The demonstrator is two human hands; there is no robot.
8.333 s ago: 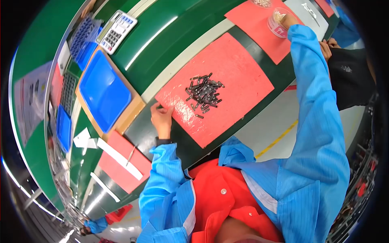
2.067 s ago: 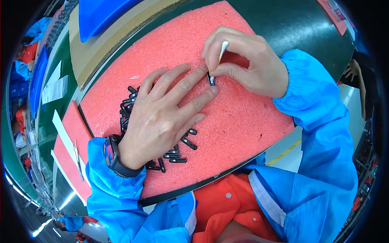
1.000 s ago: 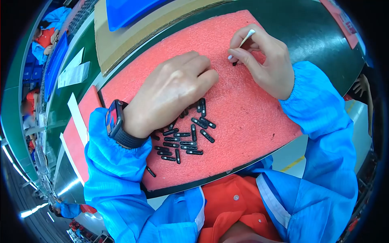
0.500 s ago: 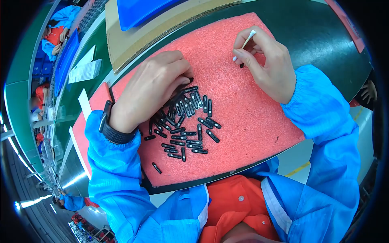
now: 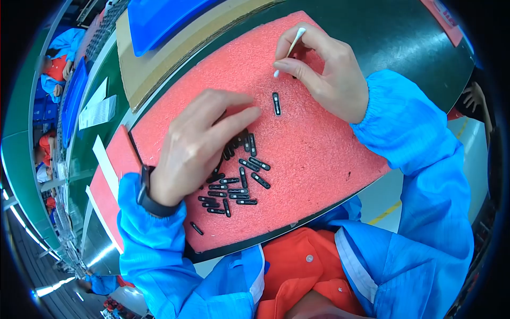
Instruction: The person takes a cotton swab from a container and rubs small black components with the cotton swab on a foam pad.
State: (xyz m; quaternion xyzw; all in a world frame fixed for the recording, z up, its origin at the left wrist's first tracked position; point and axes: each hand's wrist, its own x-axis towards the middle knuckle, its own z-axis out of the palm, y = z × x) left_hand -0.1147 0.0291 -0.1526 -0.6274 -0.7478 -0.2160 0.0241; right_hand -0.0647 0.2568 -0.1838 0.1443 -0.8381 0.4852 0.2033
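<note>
My left hand [image 5: 199, 141] is over a pile of small black oblong parts [image 5: 234, 187], hiding some of them. Its thumb and index finger point right with a gap between them, and I see nothing in them. One single black part [image 5: 277, 104] lies apart, just right of those fingertips. My right hand [image 5: 326, 69] pinches a cotton swab [image 5: 291, 49] between thumb and fingers, one white tip up and the other pointing down. A small dark spot shows beneath the right fingers, too covered to make out. Everything lies on a pink foam mat [image 5: 313, 165].
A blue tray [image 5: 159, 24] rests on cardboard [image 5: 127, 64] beyond the mat. White papers [image 5: 98, 109] lie on the green table at the left. Other people in blue jackets sit further left. Someone's hand [image 5: 473, 97] shows at the right edge.
My left hand has lifted off the pile and its fingers have parted. A single black part now lies on the mat near them. The right hand still holds the swab; the view has shifted slightly.
</note>
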